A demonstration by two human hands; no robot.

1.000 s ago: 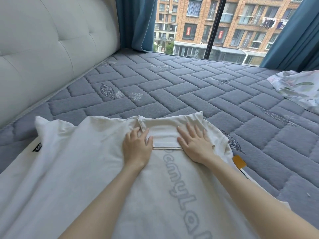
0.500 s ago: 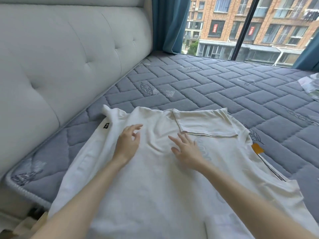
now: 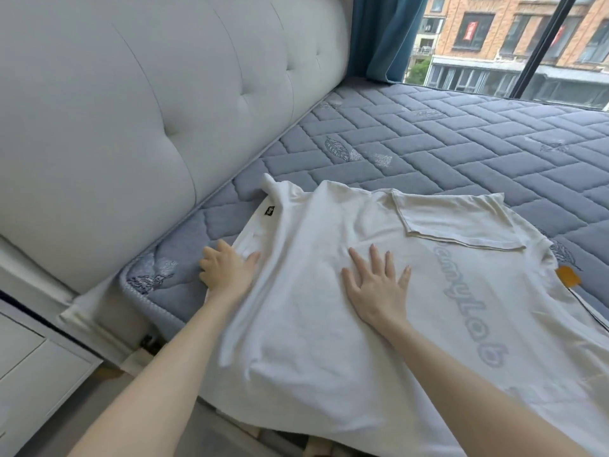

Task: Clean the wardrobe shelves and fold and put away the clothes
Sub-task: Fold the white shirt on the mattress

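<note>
White T-shirt, pale "myLab" lettering, right hand spread flat, left hand at edge, grip unclear

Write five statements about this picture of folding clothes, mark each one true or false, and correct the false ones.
1. The right hand lies flat on the white T-shirt, fingers spread. True.
2. The white T-shirt hangs in a wardrobe. False: it is spread out on the grey quilted mattress.
3. The left hand holds the shirt at its left edge. True.
4. The curtain by the window is red. False: it is blue.
5. Both hands are lifted clear of the shirt. False: both touch it.
</note>
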